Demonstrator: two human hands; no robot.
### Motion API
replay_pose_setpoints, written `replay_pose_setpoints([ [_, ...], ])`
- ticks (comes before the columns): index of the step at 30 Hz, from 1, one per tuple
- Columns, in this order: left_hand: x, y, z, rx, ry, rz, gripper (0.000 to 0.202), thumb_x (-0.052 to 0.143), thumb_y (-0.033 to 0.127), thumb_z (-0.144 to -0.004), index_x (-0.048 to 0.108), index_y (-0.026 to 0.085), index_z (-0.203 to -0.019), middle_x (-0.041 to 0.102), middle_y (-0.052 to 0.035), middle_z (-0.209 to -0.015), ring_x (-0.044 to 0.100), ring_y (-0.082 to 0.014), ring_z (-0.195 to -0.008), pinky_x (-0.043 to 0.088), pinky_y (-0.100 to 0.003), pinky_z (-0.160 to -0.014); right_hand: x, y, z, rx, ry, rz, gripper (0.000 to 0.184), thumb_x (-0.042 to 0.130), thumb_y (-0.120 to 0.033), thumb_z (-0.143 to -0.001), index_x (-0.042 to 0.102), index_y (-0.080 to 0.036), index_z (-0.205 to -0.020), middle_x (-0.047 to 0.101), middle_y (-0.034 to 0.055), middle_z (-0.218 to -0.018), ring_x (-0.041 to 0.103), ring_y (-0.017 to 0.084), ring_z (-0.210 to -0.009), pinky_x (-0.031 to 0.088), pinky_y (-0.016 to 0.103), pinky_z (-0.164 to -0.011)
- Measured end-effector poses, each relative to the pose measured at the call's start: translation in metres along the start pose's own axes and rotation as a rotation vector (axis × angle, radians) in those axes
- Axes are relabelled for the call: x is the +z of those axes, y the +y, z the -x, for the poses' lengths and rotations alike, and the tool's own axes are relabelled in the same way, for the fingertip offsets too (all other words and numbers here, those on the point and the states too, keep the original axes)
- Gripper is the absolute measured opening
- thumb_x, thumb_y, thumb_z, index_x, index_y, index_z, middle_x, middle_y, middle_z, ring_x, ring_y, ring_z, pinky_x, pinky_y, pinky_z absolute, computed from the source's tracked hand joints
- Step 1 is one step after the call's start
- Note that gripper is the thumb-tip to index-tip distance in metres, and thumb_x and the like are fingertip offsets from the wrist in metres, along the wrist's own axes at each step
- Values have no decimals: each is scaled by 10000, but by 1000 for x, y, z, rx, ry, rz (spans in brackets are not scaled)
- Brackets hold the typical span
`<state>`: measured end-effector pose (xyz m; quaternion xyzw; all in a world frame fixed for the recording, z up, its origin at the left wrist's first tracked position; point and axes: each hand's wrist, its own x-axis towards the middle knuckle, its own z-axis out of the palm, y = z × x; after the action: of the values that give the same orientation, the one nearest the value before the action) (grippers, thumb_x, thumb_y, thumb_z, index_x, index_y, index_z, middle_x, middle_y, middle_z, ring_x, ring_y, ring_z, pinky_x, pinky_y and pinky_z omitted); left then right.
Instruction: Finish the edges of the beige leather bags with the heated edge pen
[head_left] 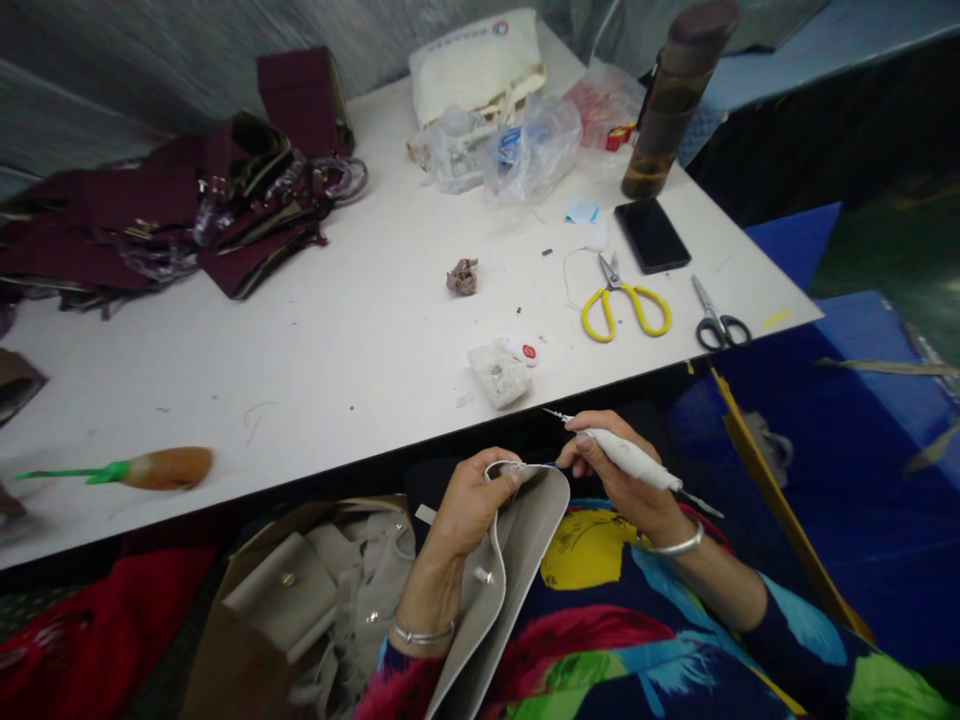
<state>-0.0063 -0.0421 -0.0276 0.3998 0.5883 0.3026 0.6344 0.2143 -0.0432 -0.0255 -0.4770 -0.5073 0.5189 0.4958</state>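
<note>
The grey piece (514, 580), apparently part of a bag, is just below the near edge of the white table (337, 330), in the person's lap. The left hand (469, 510) grips its upper rim, thumb and fingers closed on the material, probably to keep that edge steady and within easy sight. The right hand (628, 497) has its fingers wrapped round a white-bound tool (637, 460) whose thin, pointed tip is towards the table — a hold that seems to suit fine work at a rim. The tip looks clear of the material; whether the right fingertips touch the rim I cannot tell.

The piece looks smooth and leather-like, folded so that its two layers part at the top in a curved mouth, paler inside the fold. A small fastener (486, 576), metal with a whitish cover, sits on one layer; the cover perhaps guards it from scratches.

Left of it, below the table's near edge, a cardboard box (214, 650) holds similar grey pieces (289, 590), likely kept there for easy reach. On the table near that edge lies a small clear packet (501, 375); towards the table's right corner are yellow-handled scissors (615, 284), black-handled scissors (718, 322) and a phone (652, 236) — presumably on the side of the tool hand. Maroon bags (157, 220) are heaped at the table's far left.
</note>
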Motion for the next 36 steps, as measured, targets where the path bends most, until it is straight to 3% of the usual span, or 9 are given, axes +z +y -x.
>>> replay_pose_setpoints([
  [6, 1, 5, 1, 10, 6, -25, 228, 806, 319, -729, 752, 142, -862, 629, -4, -706, 502, -125, -638, 363, -256, -628, 1, 5, 2, 14, 9, -14, 207, 626, -403, -1042, 638, -227, -1151, 756, -1, -795, 662, 118, -631, 576, 226, -627],
  [11, 2, 4, 0, 36, 88, -49, 227, 811, 335, -715, 751, 142, -818, 636, -7, -678, 513, -129, -623, 376, -255, -614, 4, 6, 1, 36, -1, 0, 223, 625, -419, -1040, 637, -227, -1153, 759, 3, -800, 666, 122, -635, 576, 235, -630],
  [17, -5, 4, 5, 66, 229, 72, 227, 834, 322, -672, 739, 146, -778, 620, 11, -632, 501, -113, -575, 383, -239, -571, 5, -1, 3, 17, 33, 33, 222, 677, -424, -1001, 663, -230, -1108, 769, -2, -794, 676, 126, -619, 583, 235, -624],
  [21, -34, 16, 16, 147, 443, 176, 243, 853, 303, -611, 723, 149, -745, 640, 14, -639, 531, -117, -578, 416, -240, -567, 3, -7, 7, -29, 98, 144, 240, 777, -413, -923, 694, -221, -1040, 784, 10, -825, 713, 150, -672, 586, 252, -662],
  [25, -73, 25, 37, 251, 632, 253, 274, 878, 278, -560, 703, 150, -726, 670, 15, -664, 579, -122, -600, 467, -249, -603, 4, -15, 12, -108, 135, 195, 224, 735, -420, -954, 707, -211, -1030, 779, 22, -799, 703, 169, -641, 579, 283, -638],
  [32, -117, 33, 88, 329, 771, 363, 246, 880, 191, -646, 678, 123, -769, 680, 19, -658, 603, -103, -596, 497, -247, -629, 8, -27, 23, -100, 99, 188, 153, 723, -387, -976, 712, -247, -1036, 768, 69, -817, 685, 217, -642, 550, 351, -639],
  [36, -135, 49, 130, 390, 888, 339, 248, 877, 166, -678, 673, 107, -806, 693, 10, -674, 609, -115, -604, 522, -258, -628, 10, -37, 23, -123, 49, 153, 150, 695, -385, -995, 707, -251, -1061, 777, 72, -805, 665, 209, -596, 533, 341, -574],
])
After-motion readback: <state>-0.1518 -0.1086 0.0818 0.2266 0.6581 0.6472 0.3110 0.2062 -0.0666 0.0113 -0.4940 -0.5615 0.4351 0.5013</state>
